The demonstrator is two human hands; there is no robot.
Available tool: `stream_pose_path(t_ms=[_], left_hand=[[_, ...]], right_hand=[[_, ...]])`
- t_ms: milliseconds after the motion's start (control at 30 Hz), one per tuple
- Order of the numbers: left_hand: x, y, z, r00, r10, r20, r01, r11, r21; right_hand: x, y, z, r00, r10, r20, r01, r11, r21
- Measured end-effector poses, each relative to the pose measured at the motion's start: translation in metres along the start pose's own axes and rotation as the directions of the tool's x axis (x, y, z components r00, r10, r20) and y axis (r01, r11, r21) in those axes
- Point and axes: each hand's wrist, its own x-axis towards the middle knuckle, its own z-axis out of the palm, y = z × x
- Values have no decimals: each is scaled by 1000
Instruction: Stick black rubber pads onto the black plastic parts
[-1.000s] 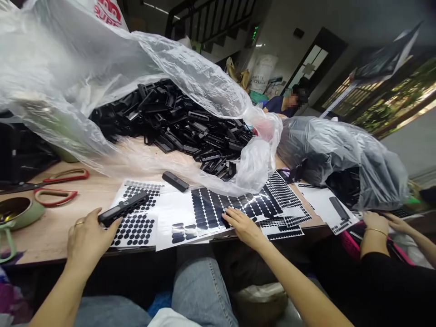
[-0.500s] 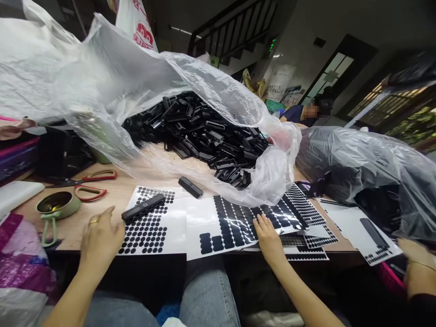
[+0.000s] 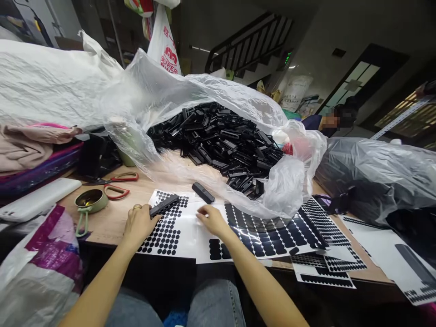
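My left hand (image 3: 140, 223) has its fingers closed round the near end of a long black plastic part (image 3: 166, 205). This part lies slantwise over a white sheet of round black stickers (image 3: 162, 247). My right hand (image 3: 214, 221) is above the left side of a second sheet, with oblong black stickers (image 3: 272, 238). Its thumb and fingertips are pinched together; anything between them is too small to make out. Just beyond the right fingertips lies another black plastic part (image 3: 203, 193).
A heap of black plastic parts (image 3: 218, 141) spills from a clear plastic bag (image 3: 286, 186). Scissors (image 3: 117, 190) and a green pan-shaped cup (image 3: 91, 202) are at left. More sticker sheets (image 3: 323, 278) overlap at right. Another person (image 3: 313, 121) sits beyond.
My left hand has moved onto the near end of the black part. My right hand has left the oblong stickers and moved left, fingers now pinched. The whole view has shifted.
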Motion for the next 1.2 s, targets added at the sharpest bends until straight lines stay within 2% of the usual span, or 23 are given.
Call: stream_pose_path(t_ms=[67,167,400,533,633,767,900,967,1067,1133,1200], left_hand=[[0,-2,1,1000,-5,0,5,1000,-28],[3,-7,2,1000,5,-8,-6,998,-68],[10,-17,-2,994,-63,86,78,980,-183],[-3,-17,-12,999,-48,-8,42,944,-326],[-16,-22,-15,998,-57,-39,30,868,-495],[-28,-34,-12,993,-103,-51,47,773,-633],[-37,-37,-7,995,-66,75,100,588,-803],[-43,-29,-6,989,-80,123,146,477,-867],[-51,-3,-4,982,-73,172,187,306,-934],[-55,19,1,973,39,226,212,226,-951],[-57,40,9,951,162,264,231,194,-953]], right_hand=[[39,-17,25,998,48,-28,-48,999,-21],[68,-27,47,991,119,-58,-123,990,-71],[67,-25,55,980,187,-66,-194,972,-130],[66,-26,58,980,192,-46,-196,972,-130],[64,-27,60,979,198,-51,-203,973,-113],[65,-28,62,972,224,-71,-228,971,-67],[62,-31,56,974,219,-61,-218,976,17],[52,-32,45,980,188,-63,-183,981,69],[24,-33,22,984,132,-116,-106,972,208],[2,-32,9,983,100,-155,-44,943,330],[-16,-28,2,985,77,-153,-12,922,387]])
